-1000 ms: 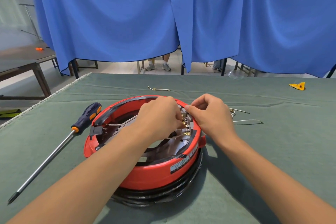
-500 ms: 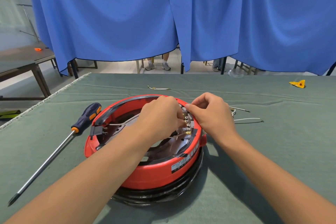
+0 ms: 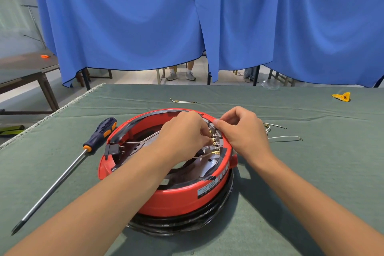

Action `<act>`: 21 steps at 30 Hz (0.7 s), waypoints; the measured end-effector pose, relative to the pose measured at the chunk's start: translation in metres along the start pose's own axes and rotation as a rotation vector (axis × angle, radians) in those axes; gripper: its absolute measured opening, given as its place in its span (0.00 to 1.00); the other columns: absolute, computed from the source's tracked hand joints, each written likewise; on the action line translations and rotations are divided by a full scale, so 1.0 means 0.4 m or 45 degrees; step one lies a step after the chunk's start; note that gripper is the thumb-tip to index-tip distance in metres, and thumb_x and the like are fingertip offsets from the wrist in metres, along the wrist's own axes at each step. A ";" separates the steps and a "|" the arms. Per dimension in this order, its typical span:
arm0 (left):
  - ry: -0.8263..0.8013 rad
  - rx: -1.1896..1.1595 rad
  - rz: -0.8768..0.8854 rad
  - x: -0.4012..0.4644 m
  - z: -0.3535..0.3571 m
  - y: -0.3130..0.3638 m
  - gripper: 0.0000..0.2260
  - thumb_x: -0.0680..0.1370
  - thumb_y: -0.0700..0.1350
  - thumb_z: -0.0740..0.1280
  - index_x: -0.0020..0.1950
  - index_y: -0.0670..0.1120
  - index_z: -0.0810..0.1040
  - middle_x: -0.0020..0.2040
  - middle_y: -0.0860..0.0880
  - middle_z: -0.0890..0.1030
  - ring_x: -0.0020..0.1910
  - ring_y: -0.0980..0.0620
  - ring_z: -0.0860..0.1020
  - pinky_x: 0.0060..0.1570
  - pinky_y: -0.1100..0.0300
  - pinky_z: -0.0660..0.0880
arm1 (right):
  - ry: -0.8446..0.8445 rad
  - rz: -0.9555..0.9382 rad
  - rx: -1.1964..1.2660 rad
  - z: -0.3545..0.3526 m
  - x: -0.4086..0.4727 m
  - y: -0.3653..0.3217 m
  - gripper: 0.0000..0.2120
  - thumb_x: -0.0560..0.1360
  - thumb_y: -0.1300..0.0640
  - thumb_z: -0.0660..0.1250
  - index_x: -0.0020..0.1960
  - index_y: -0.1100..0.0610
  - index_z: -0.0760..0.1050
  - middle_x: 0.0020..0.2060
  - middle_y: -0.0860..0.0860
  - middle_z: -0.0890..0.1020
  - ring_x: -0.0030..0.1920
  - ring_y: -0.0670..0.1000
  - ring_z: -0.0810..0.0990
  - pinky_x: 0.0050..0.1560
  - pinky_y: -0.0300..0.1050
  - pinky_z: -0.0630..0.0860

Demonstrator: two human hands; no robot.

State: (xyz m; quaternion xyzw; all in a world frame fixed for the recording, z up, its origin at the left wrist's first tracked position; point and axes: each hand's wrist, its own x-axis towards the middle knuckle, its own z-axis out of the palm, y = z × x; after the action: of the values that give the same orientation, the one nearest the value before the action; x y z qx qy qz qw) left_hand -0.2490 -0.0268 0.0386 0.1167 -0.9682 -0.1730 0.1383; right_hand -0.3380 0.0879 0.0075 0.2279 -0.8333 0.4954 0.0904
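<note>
Left hand (image 3: 182, 133) is pinching a brass terminal (image 3: 213, 141) in the terminal row (image 3: 218, 147) on the red housing's (image 3: 176, 199) right rim (row running along the rim, front to back). Right hand (image 3: 243, 131) is pinching the row's far end. Housing is sitting mid-counter (image 3: 311, 172).

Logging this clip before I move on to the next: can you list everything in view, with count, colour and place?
round housing: 1, red on black base, table middle
connectors: one row, brass, inside housing's right rim
screwdriver: 1, blue-orange handle, left of housing
loose wires: at least 3, pale, right of and beyond housing
scrap: 1, yellow, table's far right
table: 1, green cloth cover
curtain: several panels, blue, behind table
side table: 1, dark, far left
shoes: 2, pale, below curtain
left hand: 1, pinches at connectors
right hand: 1, curled fingertips at housing's rim, grip unclear
</note>
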 end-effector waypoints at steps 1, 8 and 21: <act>0.005 0.012 -0.001 -0.001 0.000 0.002 0.03 0.74 0.51 0.71 0.45 0.54 0.84 0.49 0.53 0.82 0.50 0.50 0.77 0.44 0.58 0.69 | -0.001 0.002 0.003 0.000 0.000 0.000 0.08 0.69 0.47 0.72 0.37 0.49 0.75 0.33 0.44 0.81 0.40 0.47 0.80 0.44 0.51 0.78; 0.088 0.102 0.041 -0.010 0.004 0.011 0.04 0.74 0.50 0.70 0.45 0.54 0.84 0.50 0.53 0.79 0.53 0.50 0.75 0.44 0.56 0.70 | 0.003 0.002 0.004 -0.001 -0.002 0.000 0.09 0.69 0.47 0.72 0.36 0.49 0.75 0.33 0.44 0.81 0.40 0.47 0.80 0.44 0.51 0.78; 0.118 0.092 0.093 -0.008 0.016 0.016 0.04 0.75 0.46 0.70 0.46 0.50 0.85 0.52 0.51 0.76 0.56 0.51 0.71 0.44 0.57 0.68 | 0.020 0.008 -0.002 0.001 -0.001 0.002 0.08 0.69 0.47 0.71 0.37 0.49 0.75 0.33 0.44 0.81 0.39 0.48 0.80 0.43 0.50 0.78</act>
State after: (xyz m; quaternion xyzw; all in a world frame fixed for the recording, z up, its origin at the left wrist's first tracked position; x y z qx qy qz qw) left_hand -0.2489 -0.0181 0.0345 0.0941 -0.9699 -0.1273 0.1849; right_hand -0.3381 0.0881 0.0063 0.2214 -0.8337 0.4968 0.0956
